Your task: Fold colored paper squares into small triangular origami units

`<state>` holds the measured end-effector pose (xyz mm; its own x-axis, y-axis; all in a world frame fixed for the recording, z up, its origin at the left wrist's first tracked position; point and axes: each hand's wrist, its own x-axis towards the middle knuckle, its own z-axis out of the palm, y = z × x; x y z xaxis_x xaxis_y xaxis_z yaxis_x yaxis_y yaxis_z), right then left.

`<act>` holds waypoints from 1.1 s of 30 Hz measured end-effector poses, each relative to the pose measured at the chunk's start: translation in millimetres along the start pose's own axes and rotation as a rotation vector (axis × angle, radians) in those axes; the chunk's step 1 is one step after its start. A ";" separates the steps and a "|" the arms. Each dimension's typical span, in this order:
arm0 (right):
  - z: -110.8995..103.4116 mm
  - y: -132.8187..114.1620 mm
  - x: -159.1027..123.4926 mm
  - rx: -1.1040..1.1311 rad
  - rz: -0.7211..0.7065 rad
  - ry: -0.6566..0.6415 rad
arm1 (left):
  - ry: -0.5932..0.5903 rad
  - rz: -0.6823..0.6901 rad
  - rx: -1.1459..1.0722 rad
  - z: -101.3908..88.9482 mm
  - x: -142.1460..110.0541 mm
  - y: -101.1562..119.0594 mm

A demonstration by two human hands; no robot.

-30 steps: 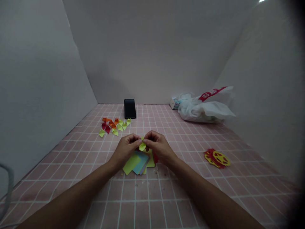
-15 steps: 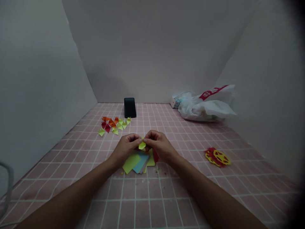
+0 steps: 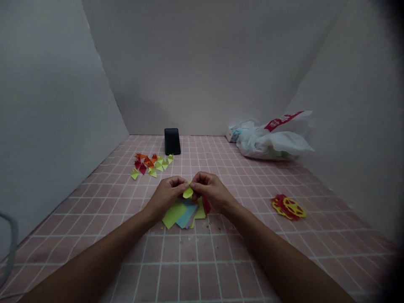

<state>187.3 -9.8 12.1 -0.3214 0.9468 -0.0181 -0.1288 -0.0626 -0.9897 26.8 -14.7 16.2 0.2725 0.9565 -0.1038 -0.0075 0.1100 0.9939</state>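
Between my two hands is a small folded piece of yellow paper [image 3: 188, 193]. My left hand [image 3: 167, 193] pinches its left side between thumb and fingers. On the other side, the thumb and forefinger of my right hand [image 3: 211, 190] grip it close to the top. Just below lies a fanned stack of coloured paper sheets [image 3: 184, 213] in yellow, blue, purple and red, partly covered by my hands. Farther off to the left, several small folded paper pieces [image 3: 151, 163] in orange, red and yellow lie in a group.
A black phone [image 3: 172, 142] lies near the back wall. At the back right sits a white plastic bag [image 3: 271, 143] beside a small box [image 3: 232, 134]. Red and yellow cut-out shapes [image 3: 288, 207] lie on the right of the pink tiled surface [image 3: 252, 185]. A grey cable [image 3: 12, 240] shows at left.
My hands stay almost in place, both still pinching the yellow paper, which tilts very slightly. The view has shifted a touch; nothing else has moved.
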 end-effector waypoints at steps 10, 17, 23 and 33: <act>-1.2 3.5 1.6 -0.055 -0.043 0.007 | -0.011 -0.024 -0.071 0.8 0.1 -1.7; 1.4 -1.2 0.4 -0.195 -0.063 0.027 | -0.004 -0.027 -0.010 0.1 1.2 -2.1; 3.3 -1.2 -1.8 -0.181 -0.058 0.008 | -0.009 0.011 0.085 -1.9 2.2 -2.6; -2.0 -4.2 -2.1 -0.268 -0.026 -0.055 | -0.111 0.065 0.211 0.6 -0.2 0.7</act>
<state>190.4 -10.8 16.1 -0.3730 0.9278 0.0084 0.1128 0.0543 -0.9921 27.3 -15.0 17.0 0.3819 0.9230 -0.0466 0.1699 -0.0206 0.9852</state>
